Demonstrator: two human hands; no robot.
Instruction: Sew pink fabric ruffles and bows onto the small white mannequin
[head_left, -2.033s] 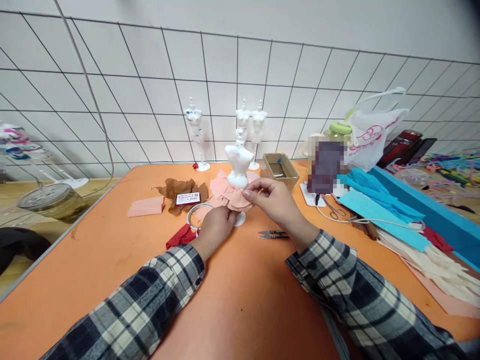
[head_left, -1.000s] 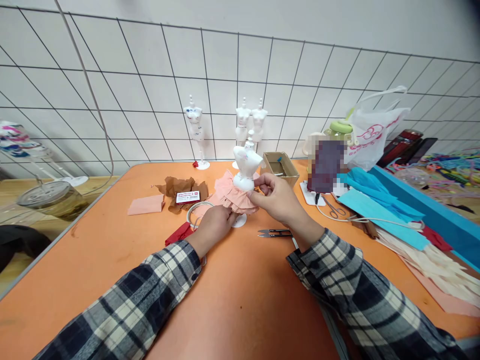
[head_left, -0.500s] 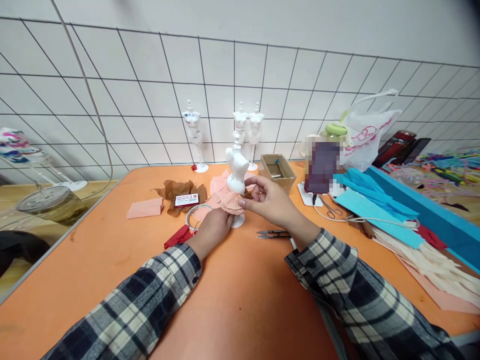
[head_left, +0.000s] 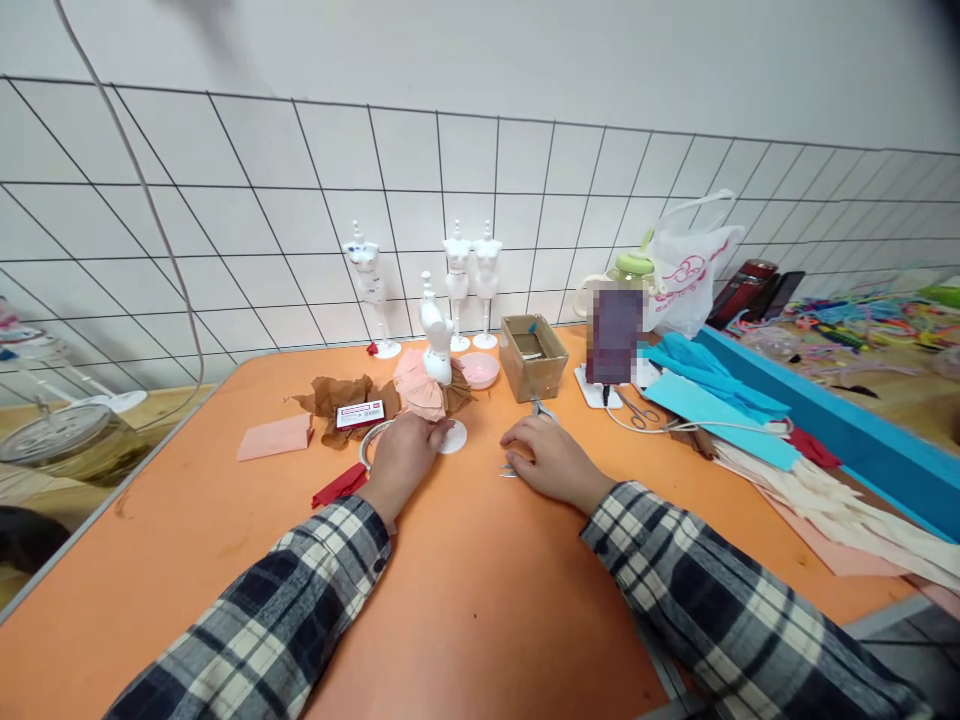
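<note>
A small white dress form (head_left: 436, 335) leans slightly on its round white base (head_left: 454, 437), wearing a pleated skirt of pink crepe paper (head_left: 420, 388) with brown paper at its right side. My left hand (head_left: 405, 458) is closed low on the form, just under the skirt; its fingertips are partly hidden. To the right, my right hand (head_left: 553, 458) lies palm down over thread snips with fingers curled round them. Only the blade tips (head_left: 508, 471) show past the fingers. A silver ring-shaped roll (head_left: 367, 448) and a folded red paper strip (head_left: 339, 486) lie beside my left hand.
A cardboard box (head_left: 534, 357) and pink dish (head_left: 480, 371) stand behind. Brown crepe paper (head_left: 341, 395) lies under a small labelled box (head_left: 360, 414). More dress forms (head_left: 457, 270) line the wall. Right are a phone (head_left: 616, 335), scissors (head_left: 639, 412) and blue paper (head_left: 720, 410).
My right hand has let go of the skirt and moved down right onto the snips. The view has shifted, and the dress form now leans left with the pink dish showing behind it.
</note>
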